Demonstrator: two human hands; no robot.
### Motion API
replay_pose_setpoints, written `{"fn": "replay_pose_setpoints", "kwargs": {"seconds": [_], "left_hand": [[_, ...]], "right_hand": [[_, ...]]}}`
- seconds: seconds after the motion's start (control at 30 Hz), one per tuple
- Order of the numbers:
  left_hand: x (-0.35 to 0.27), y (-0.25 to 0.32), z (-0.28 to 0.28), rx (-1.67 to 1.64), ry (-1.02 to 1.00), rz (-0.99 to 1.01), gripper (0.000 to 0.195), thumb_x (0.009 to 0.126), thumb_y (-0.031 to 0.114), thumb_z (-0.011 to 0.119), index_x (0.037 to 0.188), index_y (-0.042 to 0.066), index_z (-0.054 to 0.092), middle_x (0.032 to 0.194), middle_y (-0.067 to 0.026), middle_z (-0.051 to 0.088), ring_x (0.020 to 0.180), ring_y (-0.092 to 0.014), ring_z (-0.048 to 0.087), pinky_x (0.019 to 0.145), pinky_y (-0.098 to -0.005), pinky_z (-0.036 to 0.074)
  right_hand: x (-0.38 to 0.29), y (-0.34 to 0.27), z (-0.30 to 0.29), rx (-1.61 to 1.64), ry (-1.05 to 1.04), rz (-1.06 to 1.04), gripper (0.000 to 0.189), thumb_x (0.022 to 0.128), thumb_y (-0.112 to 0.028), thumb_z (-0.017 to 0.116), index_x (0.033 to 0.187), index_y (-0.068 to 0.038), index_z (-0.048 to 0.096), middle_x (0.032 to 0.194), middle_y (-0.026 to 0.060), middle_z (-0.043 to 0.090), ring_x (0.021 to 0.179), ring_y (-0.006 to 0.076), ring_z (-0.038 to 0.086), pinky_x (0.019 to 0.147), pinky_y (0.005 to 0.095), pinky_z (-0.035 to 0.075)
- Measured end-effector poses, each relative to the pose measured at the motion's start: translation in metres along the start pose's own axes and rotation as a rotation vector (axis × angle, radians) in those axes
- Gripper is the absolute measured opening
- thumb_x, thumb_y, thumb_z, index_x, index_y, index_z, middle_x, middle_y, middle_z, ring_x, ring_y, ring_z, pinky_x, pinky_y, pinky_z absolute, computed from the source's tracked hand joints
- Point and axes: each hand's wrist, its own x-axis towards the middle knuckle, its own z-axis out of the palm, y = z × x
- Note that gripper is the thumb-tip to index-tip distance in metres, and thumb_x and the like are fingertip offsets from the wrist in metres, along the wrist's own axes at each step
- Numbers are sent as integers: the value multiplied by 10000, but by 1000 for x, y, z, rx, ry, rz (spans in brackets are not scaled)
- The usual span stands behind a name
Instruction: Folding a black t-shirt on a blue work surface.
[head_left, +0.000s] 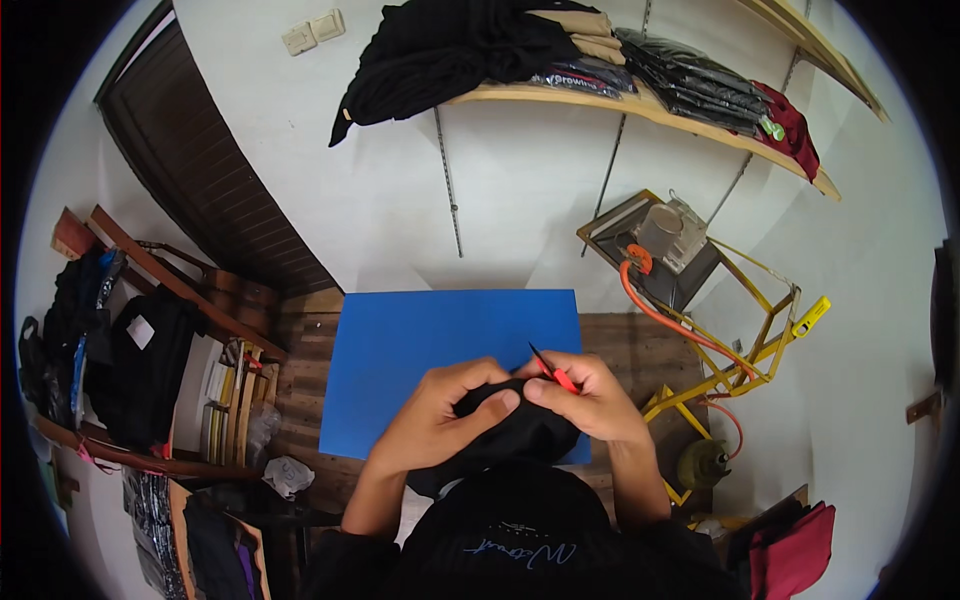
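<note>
A black cloth garment is bunched up close to my body, over the near edge of a blue tabletop. My left hand pinches a fold of it between thumb and fingers. Close beside it, my right hand grips the same cloth with thumb and forefinger. Tucked in the right hand is a small cutting tool with red handles, probably thread snips, its dark pointed tip facing away from me. The fingers partly hide the tool and the pinched cloth.
Folded clothes lie on a wooden wall shelf ahead. At right stand a yellow metal frame with an orange hose and a gas cylinder. Racks hold dark garments at left. Red fabric lies at lower right.
</note>
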Motion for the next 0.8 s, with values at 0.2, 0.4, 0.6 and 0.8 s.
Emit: {"fn": "replay_pose_setpoints", "kwargs": {"seconds": [0.2, 0.4, 0.6, 0.8], "left_hand": [[1, -11, -53, -1, -82, -153, 168, 820, 89, 703, 728, 12, 585, 614, 43, 518, 579, -26, 432, 524, -209, 336], [-11, 5, -94, -26, -54, -96, 178, 788, 110, 751, 718, 19, 615, 608, 52, 539, 584, -7, 439, 521, -194, 328], [-5, 39, -111, 41, -33, 0, 173, 747, 91, 773, 728, 0, 628, 620, 26, 569, 574, -28, 471, 506, -207, 352], [-2, 33, -118, 362, -396, -96, 260, 759, 176, 782, 736, -36, 633, 591, -33, 556, 556, -56, 459, 493, -246, 361]], "right_hand": [[1, -6, -20, 374, 216, 80, 75, 795, -45, 585, 814, 21, 556, 701, 27, 469, 427, 24, 346, 356, 174, 256], [8, -31, -39, 384, 223, -132, 122, 793, -96, 567, 780, 19, 526, 682, 30, 458, 409, 30, 333, 351, 182, 260], [18, -56, -43, 311, 279, -214, 181, 775, -148, 578, 720, -5, 482, 653, 36, 439, 389, 36, 325, 328, 190, 269], [23, -70, -49, 247, 379, -354, 173, 780, -152, 540, 723, -3, 473, 634, 38, 449, 372, 39, 298, 309, 187, 242]]}}
